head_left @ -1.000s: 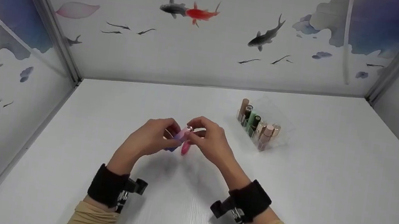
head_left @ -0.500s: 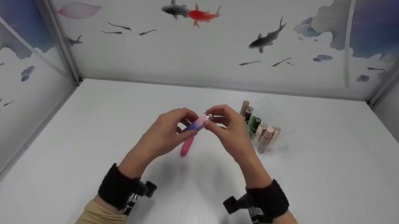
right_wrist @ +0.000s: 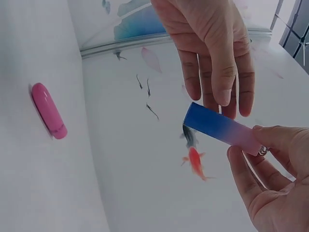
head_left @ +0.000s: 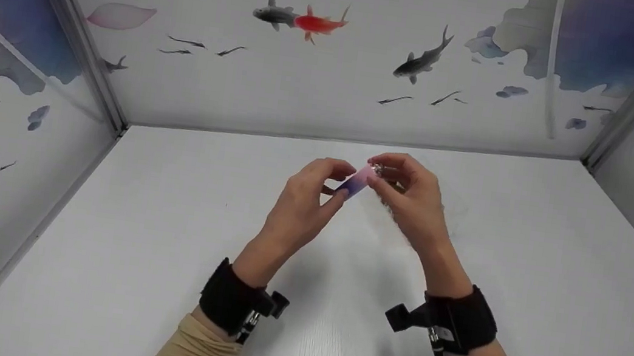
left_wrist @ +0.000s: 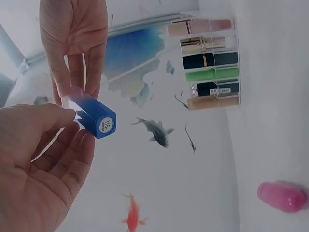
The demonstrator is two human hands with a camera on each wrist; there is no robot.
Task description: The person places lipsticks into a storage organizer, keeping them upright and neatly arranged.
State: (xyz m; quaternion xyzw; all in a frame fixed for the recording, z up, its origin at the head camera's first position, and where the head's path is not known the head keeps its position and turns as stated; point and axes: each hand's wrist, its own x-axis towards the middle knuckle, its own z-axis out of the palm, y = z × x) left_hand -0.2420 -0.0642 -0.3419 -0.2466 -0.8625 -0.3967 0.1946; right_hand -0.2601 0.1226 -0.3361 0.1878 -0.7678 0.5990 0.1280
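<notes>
A square lipstick tube, fading from pink to blue, is in the air between the hands. My right hand pinches its pink end, beside a small silvery part. My left hand has its thumb and fingers spread close around the blue end. In the right wrist view, the left fingertips appear just apart from the tube. A round label marked 115 shows on the blue end face. A rounded pink tube lies on the table, hidden by the left hand in the head view.
A clear holder with several cosmetic tubes stands on the white table; the right hand mostly covers it in the head view. Printed panels with fish wall in the table at the back and sides.
Both hands have moved right and toward the back with the lipstick tube. They now cover the holder and the pink tube from the head camera. The left fingers look more spread.
</notes>
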